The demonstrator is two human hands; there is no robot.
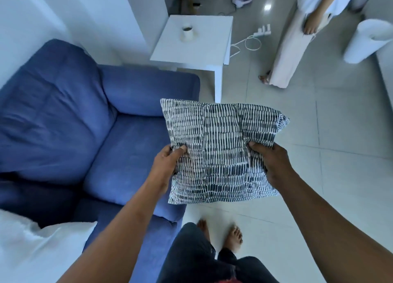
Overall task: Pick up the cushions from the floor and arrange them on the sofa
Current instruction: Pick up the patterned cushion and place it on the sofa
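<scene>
Head view: patterned cushion (221,148) held up in both my hands, just off the sofa's (119,146) front corner

My left hand (165,167) and right hand (274,163) are each clamped on a side edge, thumbs on top, and the fabric puckers under them, so it seems soft, light and floppy; I judge pinching the edges is enough, with no risk of breakage, though a loose cover could slide over the filling
</scene>
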